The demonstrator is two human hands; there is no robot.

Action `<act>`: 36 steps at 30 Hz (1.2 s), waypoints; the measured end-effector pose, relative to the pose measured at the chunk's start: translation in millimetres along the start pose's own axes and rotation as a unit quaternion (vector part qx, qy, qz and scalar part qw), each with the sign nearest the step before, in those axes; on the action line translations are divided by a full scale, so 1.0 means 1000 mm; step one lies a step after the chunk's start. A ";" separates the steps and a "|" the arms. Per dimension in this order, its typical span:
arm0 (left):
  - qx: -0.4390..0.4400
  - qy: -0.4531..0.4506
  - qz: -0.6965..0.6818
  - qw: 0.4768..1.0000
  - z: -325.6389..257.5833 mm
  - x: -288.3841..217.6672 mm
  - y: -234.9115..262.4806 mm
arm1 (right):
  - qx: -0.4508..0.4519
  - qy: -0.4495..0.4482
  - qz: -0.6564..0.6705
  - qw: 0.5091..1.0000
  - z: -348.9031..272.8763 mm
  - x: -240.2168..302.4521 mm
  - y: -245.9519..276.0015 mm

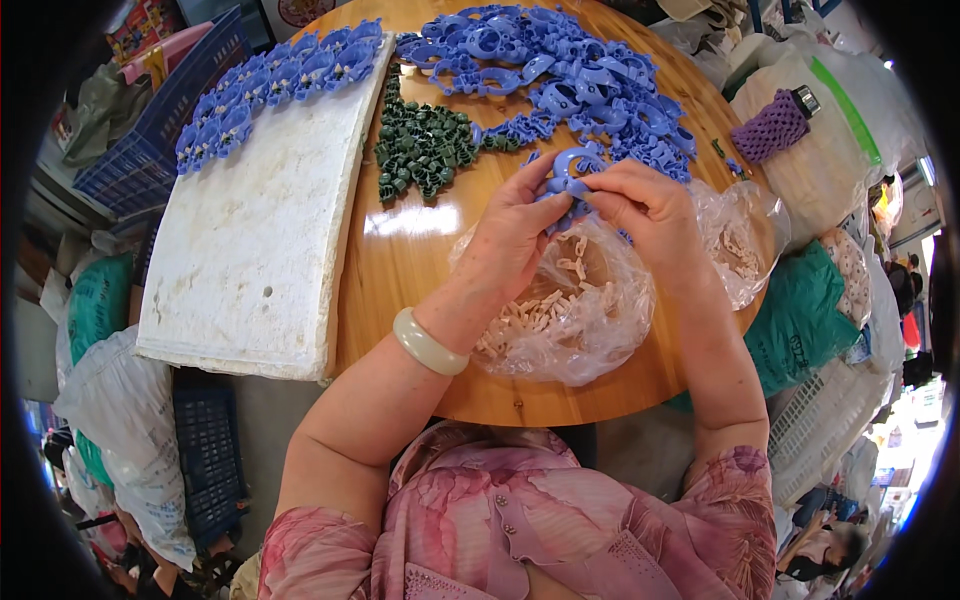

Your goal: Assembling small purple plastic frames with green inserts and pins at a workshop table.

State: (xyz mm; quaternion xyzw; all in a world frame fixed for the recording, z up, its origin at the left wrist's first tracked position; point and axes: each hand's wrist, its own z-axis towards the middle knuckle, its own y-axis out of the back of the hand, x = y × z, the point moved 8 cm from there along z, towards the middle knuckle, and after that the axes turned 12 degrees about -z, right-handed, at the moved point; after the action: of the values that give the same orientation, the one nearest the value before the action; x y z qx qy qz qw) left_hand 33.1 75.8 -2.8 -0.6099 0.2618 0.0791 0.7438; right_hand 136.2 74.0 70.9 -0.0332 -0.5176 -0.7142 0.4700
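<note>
Head view. Both hands are pinching one blue plastic ring piece point(572, 170) between them above the table: the left hand point(515, 235) is closing thumb and fingers on its lower left side, and the right hand point(645, 205) is closing its fingertips on the right side, so each grip is narrow and holding the same part. The piece is sitting between the two sets of fingertips, its loop rising toward the far side of the table, about equally near to both hands. Directly beneath the hands, a clear plastic bag point(590, 340) of small pale parts is lying open; a second such bag point(745, 235) is lying just to the right. A heap of blue pieces point(560, 70) is spreading just beyond the grip, with a cluster of small dark green parts point(420, 145) to its left.

The surface is a round wooden table point(400, 260). A white foam board point(250, 240) is overlapping its left part, carrying a row of blue pieces point(270, 85) along its far edge. Sacks, crates and bags are crowding the room around the table.
</note>
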 end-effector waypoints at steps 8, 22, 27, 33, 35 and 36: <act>0.011 0.002 0.043 0.999 -0.001 0.001 -0.003 | 0.120 -0.161 0.085 0.976 0.007 -0.016 0.001; 0.029 0.012 0.070 0.997 -0.001 0.002 -0.005 | 0.145 -0.115 0.065 0.981 0.022 -0.012 -0.001; 0.023 0.012 0.067 0.997 -0.001 0.004 -0.004 | 0.150 -0.139 0.084 0.975 0.023 -0.015 -0.004; 0.020 0.012 0.044 0.999 0.000 0.006 -0.003 | 0.135 -0.092 0.073 0.984 0.026 -0.007 -0.004; 0.016 0.018 0.058 0.998 -0.001 0.006 -0.002 | 0.135 -0.084 0.072 0.985 0.027 -0.005 -0.004; 0.016 0.018 0.057 0.998 -0.001 0.006 -0.003 | 0.135 -0.084 0.072 0.985 0.027 -0.006 -0.004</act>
State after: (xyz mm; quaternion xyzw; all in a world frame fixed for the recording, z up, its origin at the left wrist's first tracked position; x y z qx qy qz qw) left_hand 38.7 73.3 -3.3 -0.5835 0.3111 0.1065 0.7426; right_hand 124.7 98.6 77.1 -0.0665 -0.6430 -0.5968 0.4753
